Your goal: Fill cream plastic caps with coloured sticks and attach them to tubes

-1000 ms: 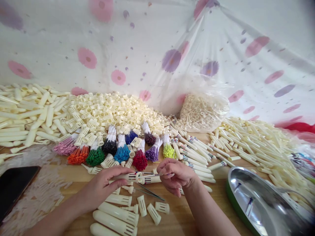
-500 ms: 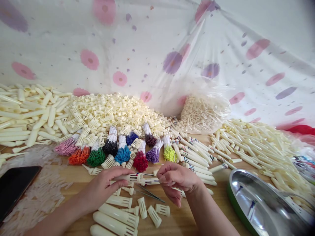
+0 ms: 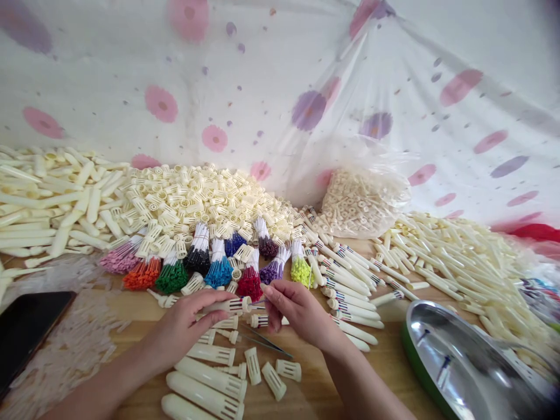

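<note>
My left hand (image 3: 192, 318) is closed round a cream slotted pen barrel (image 3: 236, 305), its open end facing right with bits of colour in the slots. Just right of that end, my right hand (image 3: 291, 309) is closed in a pinch. A thin piece spans from its fingertips to the barrel's opening; I cannot make out exactly what it is. Beneath the right hand lies another pen part with coloured sliders (image 3: 259, 321). A pair of tweezers (image 3: 269, 345) rests on the wood below. Cream pen barrels (image 3: 205, 388) and loose slotted collars (image 3: 273, 380) lie nearer me.
Bundles of coloured sliders on white sticks, such as red ones (image 3: 249, 284), stand before a heap of slotted collars (image 3: 196, 195). Pens with coloured sliders (image 3: 350, 297) lie right, beside a metal tray (image 3: 420, 324). A phone (image 3: 32, 332) and clear plastic pieces (image 3: 79, 344) are left.
My right hand has moved left and up, its fingertips now close to the barrel's open end. My left hand still holds the barrel, slightly higher in view.
</note>
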Tool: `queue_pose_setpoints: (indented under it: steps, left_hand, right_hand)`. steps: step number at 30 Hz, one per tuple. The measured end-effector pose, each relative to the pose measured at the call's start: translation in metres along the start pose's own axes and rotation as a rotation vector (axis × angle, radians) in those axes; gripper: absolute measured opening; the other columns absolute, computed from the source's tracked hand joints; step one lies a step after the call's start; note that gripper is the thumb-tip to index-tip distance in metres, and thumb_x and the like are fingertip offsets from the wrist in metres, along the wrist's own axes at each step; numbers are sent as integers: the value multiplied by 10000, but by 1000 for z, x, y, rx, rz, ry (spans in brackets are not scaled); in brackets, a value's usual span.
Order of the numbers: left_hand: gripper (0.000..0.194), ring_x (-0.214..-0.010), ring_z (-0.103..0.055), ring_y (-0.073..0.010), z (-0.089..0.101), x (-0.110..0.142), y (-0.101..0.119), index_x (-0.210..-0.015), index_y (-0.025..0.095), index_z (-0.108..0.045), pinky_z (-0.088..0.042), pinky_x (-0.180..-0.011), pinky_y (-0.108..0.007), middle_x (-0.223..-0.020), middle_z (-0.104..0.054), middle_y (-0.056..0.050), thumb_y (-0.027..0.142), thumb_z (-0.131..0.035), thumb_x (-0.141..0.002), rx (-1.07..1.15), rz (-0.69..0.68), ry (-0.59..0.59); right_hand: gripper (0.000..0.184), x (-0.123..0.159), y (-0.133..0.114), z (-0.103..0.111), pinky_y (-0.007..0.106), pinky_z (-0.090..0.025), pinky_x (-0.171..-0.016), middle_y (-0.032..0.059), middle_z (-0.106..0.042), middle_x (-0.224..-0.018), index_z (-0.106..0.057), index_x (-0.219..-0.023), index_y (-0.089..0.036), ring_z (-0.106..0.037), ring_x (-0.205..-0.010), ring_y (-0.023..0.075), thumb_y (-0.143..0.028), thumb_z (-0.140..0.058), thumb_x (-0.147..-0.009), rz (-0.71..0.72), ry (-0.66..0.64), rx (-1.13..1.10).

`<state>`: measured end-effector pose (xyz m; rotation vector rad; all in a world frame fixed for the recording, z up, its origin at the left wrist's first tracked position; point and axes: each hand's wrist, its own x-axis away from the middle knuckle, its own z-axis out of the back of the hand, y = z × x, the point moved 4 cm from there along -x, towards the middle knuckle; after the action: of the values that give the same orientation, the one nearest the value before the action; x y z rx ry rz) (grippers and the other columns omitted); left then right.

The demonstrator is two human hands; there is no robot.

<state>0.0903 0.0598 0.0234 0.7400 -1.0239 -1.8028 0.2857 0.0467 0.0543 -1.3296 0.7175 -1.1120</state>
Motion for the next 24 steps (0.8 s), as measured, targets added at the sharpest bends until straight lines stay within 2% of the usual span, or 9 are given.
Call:
queue_pose_setpoints:
  steps: [2, 7, 11, 14, 16, 19, 21, 24]
  left_hand:
    - [257, -967, -673, -221, 0, 0, -1, -1044, 283, -705, -564, -748, -261, -1065, -732, -35, 334, -589, -821, -7, 4, 8]
    - [248, -954, -671, -209, -1, 1, 0, -1033, 277, -702, -533, -829, -273, -1040, -734, -25, 325, -600, -812, -15, -2, 37]
    - [220, -956, -663, -224, -4, 2, 0, -992, 255, -687, -567, -721, -269, -1019, -722, -38, 312, -620, -791, 108, 65, 18]
    - [174, -917, -659, -211, -1, 1, 1, -938, 239, -661, -553, -736, -277, -942, -710, -31, 253, -642, -766, 174, 60, 37]
    - [117, -879, -650, -201, 4, 0, 5, -858, 222, -643, -529, -772, -290, -873, -694, -29, 201, -650, -743, 202, -14, 87]
    - [96, -819, -638, -193, 10, -1, 10, -752, 203, -594, -510, -757, -302, -813, -663, -39, 124, -639, -720, 295, -162, 154]
    - [134, -793, -630, -186, 12, 0, 11, -739, 201, -572, -504, -730, -299, -812, -647, -40, 80, -624, -715, 341, -219, 175]
    - [181, -794, -616, -177, 12, 2, 11, -754, 203, -559, -488, -724, -294, -830, -632, -37, 29, -590, -714, 323, -247, 184]
  right_hand:
    - [484, 1, -3, -3, 196, -384, -494, -30, -519, -492, -471, -619, -177, -501, -471, 84, -572, -396, -890, 55, 66, 89]
    - [510, 1, 0, -12, 210, -374, -519, -14, -525, -532, -469, -623, -185, -490, -510, 103, -586, -332, -907, 104, 99, 175]
    - [486, 0, -1, -11, 209, -322, -508, -13, -521, -545, -468, -616, -185, -455, -507, 95, -519, -319, -936, 135, 137, 375]
    - [427, 2, -5, -4, 216, -284, -495, -23, -505, -549, -474, -632, -186, -424, -500, 94, -432, -335, -951, 143, 151, 553]
    - [307, 6, -7, -2, 225, -273, -511, -19, -539, -593, -523, -669, -181, -452, -534, 102, -344, -443, -917, 142, 72, 779]
    - [106, 15, 0, -11, 250, -331, -580, 38, -647, -786, -601, -827, -175, -573, -707, 172, -281, -597, -813, 97, -170, 1130]
    - [192, 18, 7, -19, 292, -382, -623, 92, -664, -897, -607, -934, -153, -600, -821, 241, -262, -629, -778, 68, -255, 1297]
    - [174, 16, 13, -33, 338, -423, -647, 126, -663, -929, -615, -962, -121, -607, -866, 276, -139, -551, -801, 46, -249, 1433]
